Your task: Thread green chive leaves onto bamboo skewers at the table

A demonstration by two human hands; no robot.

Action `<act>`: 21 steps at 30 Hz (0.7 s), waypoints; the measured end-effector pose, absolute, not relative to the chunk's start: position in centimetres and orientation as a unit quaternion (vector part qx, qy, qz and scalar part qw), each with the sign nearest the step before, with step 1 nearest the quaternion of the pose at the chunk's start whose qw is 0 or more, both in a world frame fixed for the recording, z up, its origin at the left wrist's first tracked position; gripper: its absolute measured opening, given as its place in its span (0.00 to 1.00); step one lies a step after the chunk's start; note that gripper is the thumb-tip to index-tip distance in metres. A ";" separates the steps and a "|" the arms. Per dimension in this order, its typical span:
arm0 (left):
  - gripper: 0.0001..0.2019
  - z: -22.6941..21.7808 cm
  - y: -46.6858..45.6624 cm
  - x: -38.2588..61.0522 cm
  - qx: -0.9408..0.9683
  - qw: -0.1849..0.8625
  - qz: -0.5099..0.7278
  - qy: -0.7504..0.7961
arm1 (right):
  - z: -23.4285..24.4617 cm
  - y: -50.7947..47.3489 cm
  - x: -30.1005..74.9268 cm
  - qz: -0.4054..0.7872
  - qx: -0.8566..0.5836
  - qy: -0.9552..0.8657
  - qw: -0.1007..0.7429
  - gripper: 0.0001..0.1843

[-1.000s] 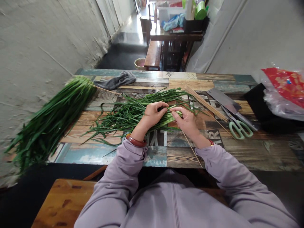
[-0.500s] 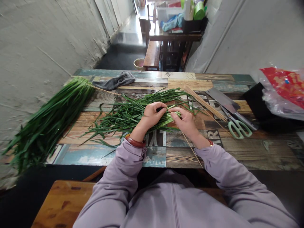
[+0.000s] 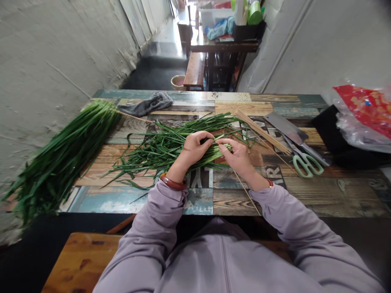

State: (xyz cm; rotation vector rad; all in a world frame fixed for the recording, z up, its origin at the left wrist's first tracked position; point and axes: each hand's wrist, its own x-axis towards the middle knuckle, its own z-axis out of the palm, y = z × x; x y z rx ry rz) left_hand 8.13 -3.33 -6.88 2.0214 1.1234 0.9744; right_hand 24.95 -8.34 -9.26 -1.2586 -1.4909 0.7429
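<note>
My left hand [image 3: 198,144] is closed in a pinch on the pale stem end of a garlic chive, thumb and forefinger meeting. Its fingertips almost touch those of my right hand [image 3: 235,152], which pinches the stems from the other side. Under both hands a loose pile of garlic chives [image 3: 159,148] lies spread, leaves to the left and stems [image 3: 221,151] to the right. From beneath my right hand a thin bamboo stick [image 3: 246,191] slants to the table's front edge; whether the fingers grip it is hidden.
A larger chive bundle [image 3: 67,154] lies at the left, partly over the table edge. Behind is a grey cloth [image 3: 148,105]. To the right are bamboo sticks [image 3: 264,132], a cleaver [image 3: 285,126], green-handled scissors [image 3: 307,165] and a red plastic bag [image 3: 363,108] by the wall.
Both hands hold nearly the same pinch at the stems. Only a very slight shift of the whole view shows.
</note>
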 end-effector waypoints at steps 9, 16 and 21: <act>0.06 -6.7 -3.4 8.1 0.777 0.301 0.364 0.416 | -9.3 -8.4 24.9 0.301 -0.521 -0.616 0.508 0.13; 0.05 -6.8 -3.4 8.1 0.781 0.290 0.366 0.414 | -9.3 -8.4 24.9 0.281 -0.531 -0.625 0.498 0.12; 0.07 -7.0 -3.4 8.1 0.781 0.300 0.360 0.414 | -9.6 -8.2 25.0 0.260 -0.541 -0.633 0.489 0.13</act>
